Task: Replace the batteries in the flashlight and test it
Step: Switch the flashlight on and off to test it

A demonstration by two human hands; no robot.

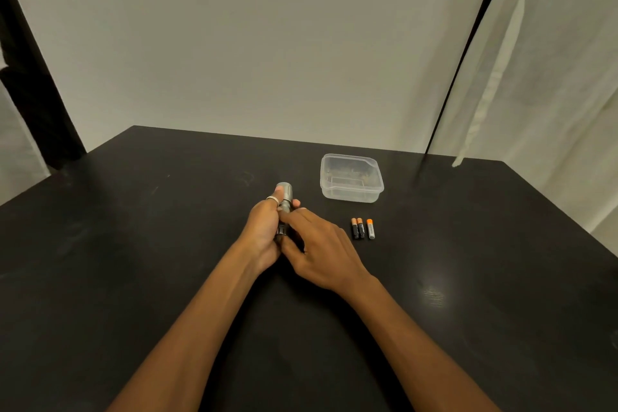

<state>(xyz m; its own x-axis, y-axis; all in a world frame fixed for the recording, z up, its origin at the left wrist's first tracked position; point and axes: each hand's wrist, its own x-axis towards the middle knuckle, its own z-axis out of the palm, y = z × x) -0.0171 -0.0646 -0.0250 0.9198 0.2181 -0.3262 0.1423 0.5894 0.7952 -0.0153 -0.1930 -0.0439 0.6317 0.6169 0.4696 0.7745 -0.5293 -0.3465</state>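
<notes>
A small silver flashlight (285, 196) is held over the middle of the black table (133, 244), its head pointing away from me. My left hand (264, 231), with a ring on the thumb, grips its body from the left. My right hand (317, 244) lies over the rear end, fingers curled round the tail, which is mostly hidden. Three small batteries (362, 228) lie side by side on the table to the right of my hands, two dark with copper tops and one silver with an orange top.
A clear plastic container (351, 178) without a lid stands behind the batteries, at the back right. A white wall rises behind the table and a pale curtain (535, 77) hangs at the right. The table's far edge runs just behind the container.
</notes>
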